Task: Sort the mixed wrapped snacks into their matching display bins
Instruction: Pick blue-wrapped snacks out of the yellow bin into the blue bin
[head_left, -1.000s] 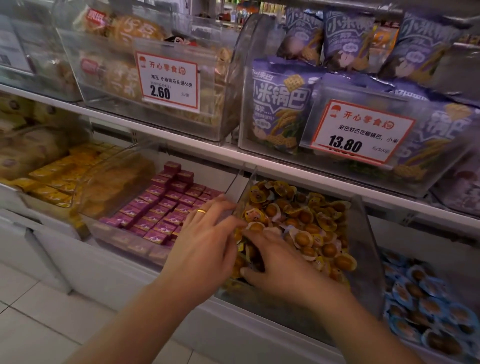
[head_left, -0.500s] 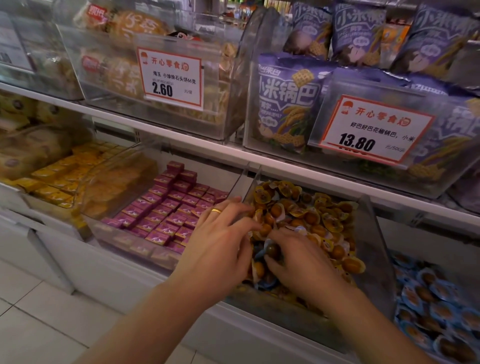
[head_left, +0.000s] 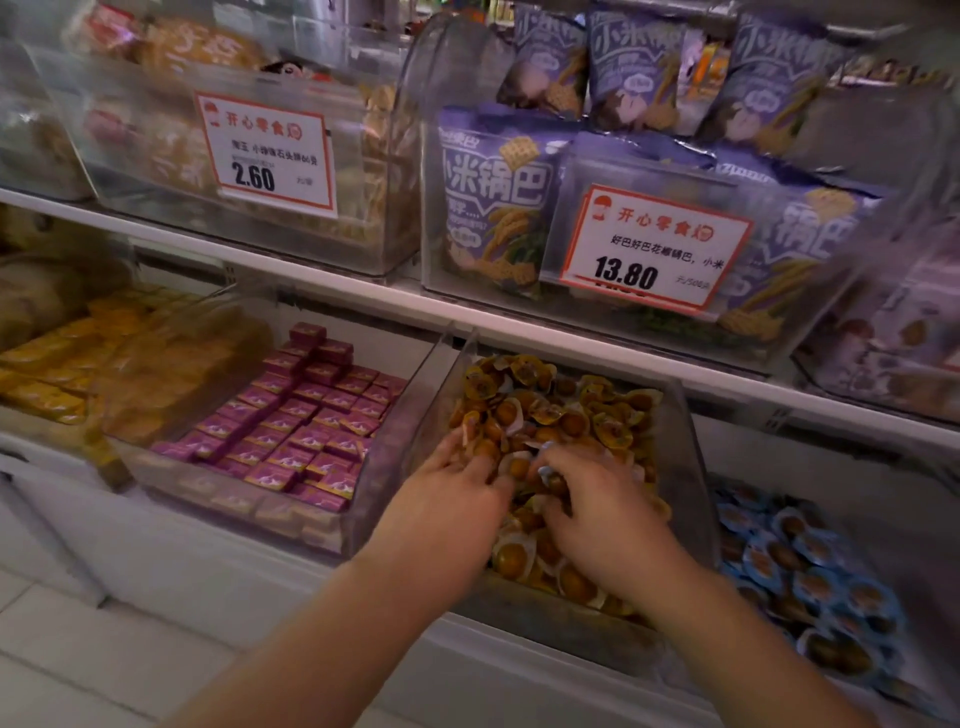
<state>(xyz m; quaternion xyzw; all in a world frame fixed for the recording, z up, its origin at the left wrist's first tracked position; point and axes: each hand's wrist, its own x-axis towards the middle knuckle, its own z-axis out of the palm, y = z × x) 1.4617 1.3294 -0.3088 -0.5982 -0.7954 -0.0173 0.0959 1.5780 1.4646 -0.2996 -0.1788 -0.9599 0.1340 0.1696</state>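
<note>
Item: clear bin (head_left: 680, 441) of yellow-wrapped snacks (head_left: 550, 410), lower shelf. Step: searching for strays. Left hand (head_left: 447, 509) and right hand (head_left: 602, 519) lay buried in the pile, fingers curled; any grasp could not be told. Next: lift blue-wrapped pieces to the blue bin (head_left: 810, 566) beside.

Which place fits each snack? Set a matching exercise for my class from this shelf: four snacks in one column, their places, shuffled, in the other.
1. Yellow-wrapped round snacks
2. Pink boxes
3. Blue-wrapped round snacks
4. Purple bags

A. Upper shelf, behind the 13.80 tag
B. Lower bin at far right
C. Lower bin with both hands in it
D. Lower bin left of the hands

Pairs: 1-C, 2-D, 3-B, 4-A
</note>
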